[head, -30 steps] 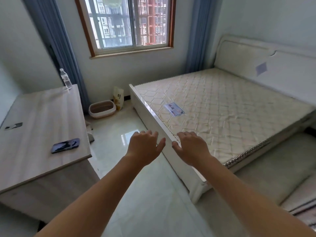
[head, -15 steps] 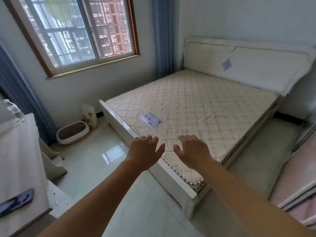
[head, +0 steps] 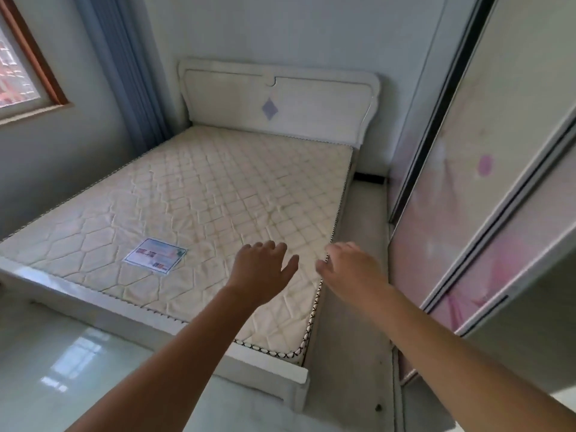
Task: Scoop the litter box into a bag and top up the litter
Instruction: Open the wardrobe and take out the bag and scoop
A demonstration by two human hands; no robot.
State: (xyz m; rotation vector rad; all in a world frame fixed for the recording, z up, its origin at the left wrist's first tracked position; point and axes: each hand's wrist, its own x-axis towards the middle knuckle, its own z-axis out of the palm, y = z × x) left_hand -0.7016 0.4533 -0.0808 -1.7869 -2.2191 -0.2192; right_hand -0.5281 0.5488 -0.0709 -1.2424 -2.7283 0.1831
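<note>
My left hand (head: pixel 260 271) and my right hand (head: pixel 349 268) are stretched out in front of me, palms down, fingers apart, holding nothing. They hover over the near right corner of a bare quilted mattress (head: pixel 218 207). The litter box and the litter bag are out of view.
A white bed frame (head: pixel 265 366) with a headboard (head: pixel 280 104) fills the middle. A sliding wardrobe with pink-patterned doors (head: pixel 467 198) stands on the right, with a narrow floor strip (head: pixel 352 307) between it and the bed. A window (head: pixel 18 73) and blue curtain (head: pixel 124 73) are at left. Glossy tiled floor (head: pixel 78 369) lies at bottom left.
The view has swung to the right: the desk, the litter box and the bag by the window have left the frame and the wardrobe has come in. Both hands stay open and outstretched.
</note>
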